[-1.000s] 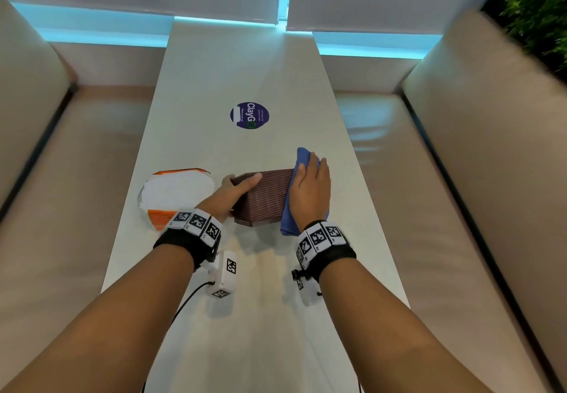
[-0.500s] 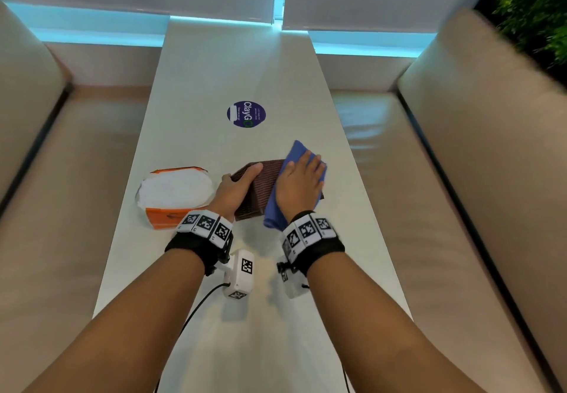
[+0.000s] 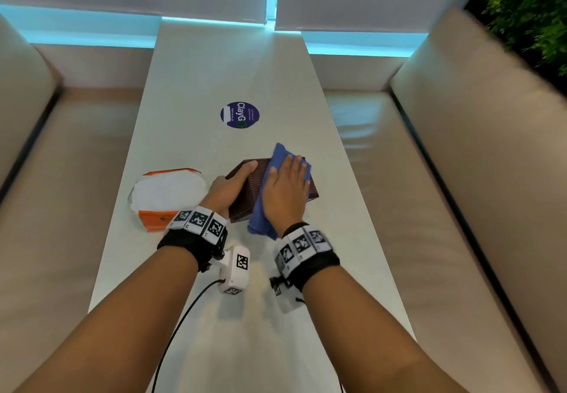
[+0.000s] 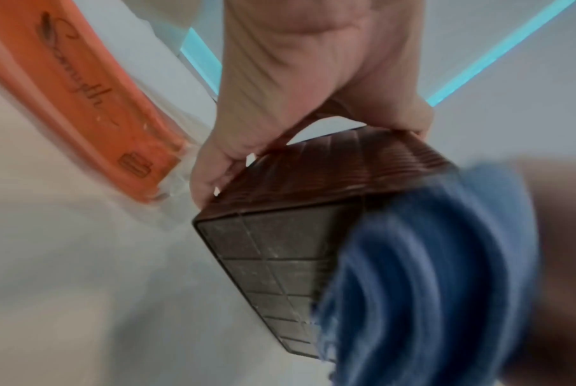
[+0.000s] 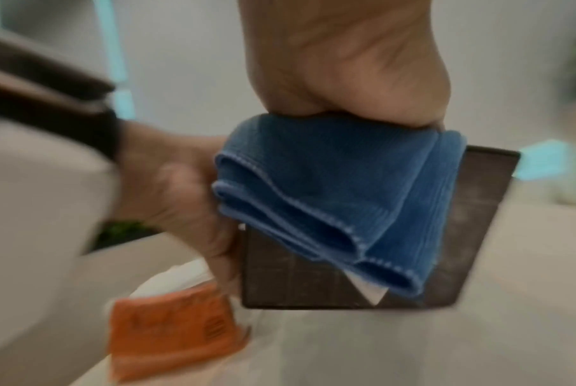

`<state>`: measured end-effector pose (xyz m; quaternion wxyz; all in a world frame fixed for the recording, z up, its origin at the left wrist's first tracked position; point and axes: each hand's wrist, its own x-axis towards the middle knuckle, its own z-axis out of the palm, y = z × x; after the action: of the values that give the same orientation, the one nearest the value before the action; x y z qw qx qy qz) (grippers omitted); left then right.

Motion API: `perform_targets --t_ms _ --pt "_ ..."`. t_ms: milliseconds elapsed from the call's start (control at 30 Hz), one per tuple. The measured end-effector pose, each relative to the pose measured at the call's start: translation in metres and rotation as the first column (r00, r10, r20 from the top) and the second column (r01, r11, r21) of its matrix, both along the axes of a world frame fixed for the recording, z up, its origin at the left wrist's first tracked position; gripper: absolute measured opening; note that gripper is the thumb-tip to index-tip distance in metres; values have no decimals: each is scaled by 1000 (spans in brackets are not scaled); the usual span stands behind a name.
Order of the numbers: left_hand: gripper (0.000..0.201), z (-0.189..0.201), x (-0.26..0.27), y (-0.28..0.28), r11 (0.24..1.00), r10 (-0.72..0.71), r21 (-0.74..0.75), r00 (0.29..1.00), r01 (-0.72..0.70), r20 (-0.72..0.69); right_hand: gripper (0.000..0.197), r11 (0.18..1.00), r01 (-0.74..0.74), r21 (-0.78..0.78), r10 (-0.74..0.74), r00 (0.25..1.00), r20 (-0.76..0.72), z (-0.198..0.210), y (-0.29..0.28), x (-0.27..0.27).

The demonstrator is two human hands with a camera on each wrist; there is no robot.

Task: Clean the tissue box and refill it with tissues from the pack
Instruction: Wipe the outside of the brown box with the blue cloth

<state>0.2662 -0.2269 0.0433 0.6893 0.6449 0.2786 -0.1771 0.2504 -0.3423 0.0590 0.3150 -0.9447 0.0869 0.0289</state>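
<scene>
The tissue box (image 3: 244, 205) is sitting tipped on the white table (image 3: 214, 64), a dark brown box with fine ribbed sides; its gridded, dusty face (image 4: 273, 271) is turning toward the near edge; a folded blue cloth (image 3: 260, 217) is lying over its right part, draping down the near side. The tissue pack (image 3: 165, 196) is lying flat just to the left of the box; its wrapper is orange with dark script along the side (image 4: 78, 86), and its top is showing a rounded mound of white tissues.
</scene>
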Motion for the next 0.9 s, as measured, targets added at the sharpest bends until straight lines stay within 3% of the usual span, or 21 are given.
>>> perform_targets --t_ms 67,167,267,367,467,533,700,900 --pt "85 5 -2 1 1000 -17 20 1000 17 -6 55 998 68 9 -68 997 -39 -7 -24 15" --pt "112 7 0 2 998 -19 60 1000 19 5 53 981 178 80 -165 976 -143 -11 -44 26" --pt "120 6 2 -2 997 -16 76 1000 14 25 54 978 204 47 -197 973 -118 -4 -29 23" --pt "121 6 6 -4 998 21 53 999 -23 25 53 1000 20 10 -20 999 50 4 -3 13" --pt "132 6 8 -3 999 -7 42 1000 7 6 49 983 -182 31 175 970 169 4 0 6" --pt "123 12 5 -4 998 -19 64 1000 18 23 49 980 -192 55 177 963 202 -1 -10 12" --pt "101 14 2 -4 990 -83 118 996 78 38 46 995 -25 101 9 987 158 -13 -40 28" --pt "60 8 -1 2 999 -41 2 999 41 4 43 912 18 410 52 986 -158 5 -62 36"
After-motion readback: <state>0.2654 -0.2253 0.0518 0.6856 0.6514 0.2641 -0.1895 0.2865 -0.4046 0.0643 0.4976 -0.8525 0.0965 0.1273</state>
